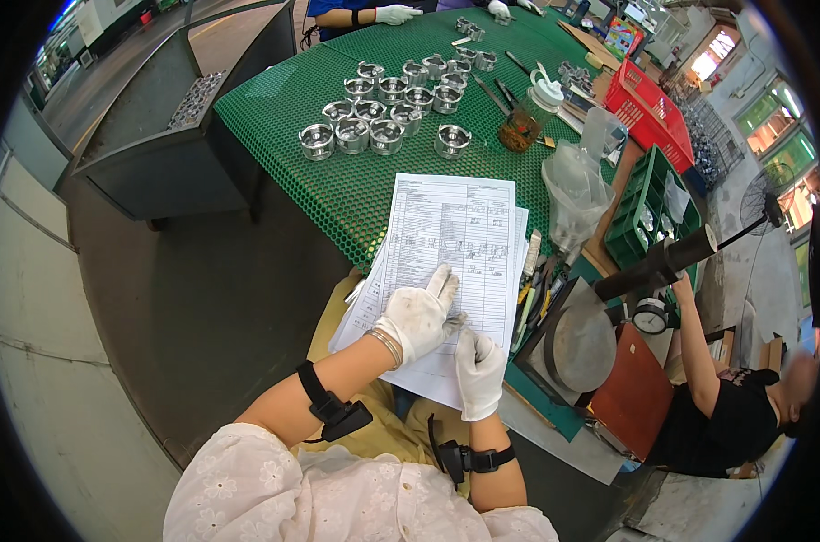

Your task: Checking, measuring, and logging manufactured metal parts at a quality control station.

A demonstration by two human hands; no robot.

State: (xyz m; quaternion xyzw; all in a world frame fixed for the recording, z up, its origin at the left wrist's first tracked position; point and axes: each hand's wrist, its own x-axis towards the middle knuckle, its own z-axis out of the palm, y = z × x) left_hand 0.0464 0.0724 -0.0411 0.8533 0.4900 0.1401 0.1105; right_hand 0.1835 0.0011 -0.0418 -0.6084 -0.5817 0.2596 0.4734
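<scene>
A stack of printed forms [491, 307], with tables and some handwriting, lies at the table's near edge and reaches over my lap. My left hand [417, 321], in a white glove, rests on the top sheet with two fingers stretched forward over the rows. Close to its right, my right hand [479, 372], also gloved, is closed over the sheet's lower right part. Whatever its fingers hold, if anything, is hidden. Beyond the papers, several shiny metal pistons [369, 110] stand grouped on the green mesh mat [283, 108], and a single piston [452, 141] sits nearest the forms.
Right of the forms are hand tools [538, 294], a round metal plate [582, 348], and a dial gauge [650, 316] on a stand. Farther back are a jar [521, 126], a green crate [628, 212] and a red basket [649, 108]. Co-workers are at the far edge and right; a metal cart [170, 172] stands left.
</scene>
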